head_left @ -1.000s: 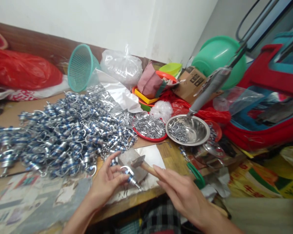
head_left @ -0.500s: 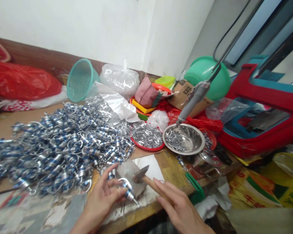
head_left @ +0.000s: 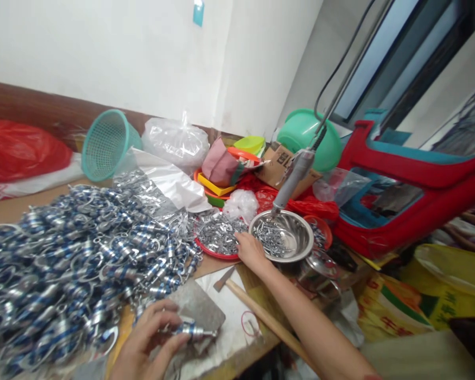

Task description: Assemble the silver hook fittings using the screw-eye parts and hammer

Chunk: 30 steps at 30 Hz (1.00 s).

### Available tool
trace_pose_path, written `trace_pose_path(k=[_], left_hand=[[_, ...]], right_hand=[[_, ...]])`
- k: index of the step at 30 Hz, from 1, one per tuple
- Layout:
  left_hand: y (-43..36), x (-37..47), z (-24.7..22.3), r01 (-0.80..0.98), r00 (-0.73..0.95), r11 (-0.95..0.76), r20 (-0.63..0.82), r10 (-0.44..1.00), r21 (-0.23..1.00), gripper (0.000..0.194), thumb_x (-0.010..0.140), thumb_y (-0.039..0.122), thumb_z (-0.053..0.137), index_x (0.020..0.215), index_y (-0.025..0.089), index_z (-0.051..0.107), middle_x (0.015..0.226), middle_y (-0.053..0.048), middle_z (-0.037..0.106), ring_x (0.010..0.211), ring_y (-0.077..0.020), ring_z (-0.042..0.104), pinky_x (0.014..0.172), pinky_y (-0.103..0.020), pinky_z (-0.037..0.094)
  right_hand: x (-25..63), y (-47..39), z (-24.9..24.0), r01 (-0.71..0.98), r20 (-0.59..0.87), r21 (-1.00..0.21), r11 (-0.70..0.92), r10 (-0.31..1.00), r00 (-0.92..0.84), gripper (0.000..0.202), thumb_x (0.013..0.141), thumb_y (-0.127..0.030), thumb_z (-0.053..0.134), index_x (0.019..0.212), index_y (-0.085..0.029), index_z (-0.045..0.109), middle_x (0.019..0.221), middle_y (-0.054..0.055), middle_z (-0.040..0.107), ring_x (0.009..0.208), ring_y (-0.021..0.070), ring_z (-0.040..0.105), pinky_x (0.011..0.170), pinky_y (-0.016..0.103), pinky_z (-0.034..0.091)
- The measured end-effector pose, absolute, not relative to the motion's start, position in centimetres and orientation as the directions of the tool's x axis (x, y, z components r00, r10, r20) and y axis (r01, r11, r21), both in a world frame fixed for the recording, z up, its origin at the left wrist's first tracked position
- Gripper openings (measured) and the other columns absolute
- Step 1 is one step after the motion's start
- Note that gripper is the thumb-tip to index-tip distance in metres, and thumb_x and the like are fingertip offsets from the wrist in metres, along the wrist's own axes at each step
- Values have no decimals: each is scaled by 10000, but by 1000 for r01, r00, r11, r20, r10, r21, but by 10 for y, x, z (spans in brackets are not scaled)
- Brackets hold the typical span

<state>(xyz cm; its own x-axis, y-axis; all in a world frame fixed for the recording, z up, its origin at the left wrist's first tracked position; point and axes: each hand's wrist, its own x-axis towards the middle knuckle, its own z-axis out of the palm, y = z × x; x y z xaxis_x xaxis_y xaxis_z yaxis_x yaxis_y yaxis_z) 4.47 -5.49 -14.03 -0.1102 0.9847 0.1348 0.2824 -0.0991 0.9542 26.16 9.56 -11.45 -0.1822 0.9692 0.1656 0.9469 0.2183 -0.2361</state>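
Observation:
My left hand [head_left: 152,335] holds a blue and silver metal piece [head_left: 192,331] between thumb and fingers, at the near edge of a flat metal block [head_left: 201,306]. Reaching forward, my right hand [head_left: 250,250] is at the right rim of a red tray [head_left: 217,237] of small silver parts; its fingertips are too small to make out what they hold, if anything. A hammer [head_left: 261,312] with a wooden handle lies beside the block, below my right forearm.
A big heap of blue and silver pieces [head_left: 83,264] covers the left. The steel bowl [head_left: 301,240] of thin metal parts stands right of the tray, under a hanging grey tool [head_left: 295,178]. Behind are a green basket [head_left: 105,145] and a clear bag [head_left: 176,142].
My right hand has let go of the hammer and moved forward to the red tray. The hammer now lies down. My left hand still holds the metal piece, and the view has shifted.

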Motion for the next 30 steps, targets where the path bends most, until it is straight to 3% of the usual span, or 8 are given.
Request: trace_pose_path(k=[5,10,13,16,17,20,25,30], left_hand=[[-58,38,-140,362,-99,-61,103,990,930,103,577,355,710,604,260,682,771,-46,697,798,-260,628,713,-306,494],[-62,46,-133,290,-213,-4,68,975,957,84,548,305,732,620,264,722,711,-29,726,721,-245,652,686,-305,513],[-63,52,-129,229,-304,63,10,953,971,170,521,278,751,689,258,729,689,-14,737,670,-232,664,663,-300,525],[-63,55,-128,171,-333,111,-48,942,979,260,514,274,758,771,248,722,690,-5,744,657,-224,674,656,-294,537],[-63,54,-128,177,-325,124,-60,944,976,270,515,278,758,780,243,721,703,-7,747,666,-226,677,664,-296,539],[-62,52,-130,256,-308,130,-46,950,958,282,524,313,752,793,235,723,751,-21,751,700,-238,678,687,-314,541],[-60,48,-138,353,-288,45,63,956,935,303,543,332,736,832,242,724,827,-35,748,749,-238,674,737,-338,532],[-62,47,-137,310,-181,-91,153,971,946,108,597,266,690,692,281,739,750,-16,735,711,-202,664,686,-299,531]], right_hand=[[256,122,-115,939,168,-260,224,968,-184,286,739,-10,478,917,-149,654,949,110,611,912,197,564,783,280,404],[259,114,-113,871,216,-417,261,959,-184,226,803,-83,469,889,-110,676,936,120,633,915,194,568,835,287,397],[246,85,-108,809,229,-523,267,959,-169,225,832,-134,461,914,-102,668,923,104,647,832,162,601,764,265,445],[222,34,-105,683,206,-659,315,949,-240,195,828,-217,500,902,-179,676,809,16,682,694,118,626,634,217,480],[215,17,-105,543,196,-773,327,938,-287,151,786,-216,559,842,-175,692,775,16,688,689,127,628,636,222,482],[201,-21,-107,302,198,-901,311,915,-350,96,728,-165,616,758,-168,707,707,19,679,682,131,617,651,227,472],[196,-29,-111,238,184,-933,270,926,-331,80,696,-124,636,695,-174,698,690,10,645,700,126,585,662,228,448],[197,-31,-114,219,201,-932,290,913,-354,78,730,-162,621,676,-162,677,667,11,619,680,123,573,652,229,454]])
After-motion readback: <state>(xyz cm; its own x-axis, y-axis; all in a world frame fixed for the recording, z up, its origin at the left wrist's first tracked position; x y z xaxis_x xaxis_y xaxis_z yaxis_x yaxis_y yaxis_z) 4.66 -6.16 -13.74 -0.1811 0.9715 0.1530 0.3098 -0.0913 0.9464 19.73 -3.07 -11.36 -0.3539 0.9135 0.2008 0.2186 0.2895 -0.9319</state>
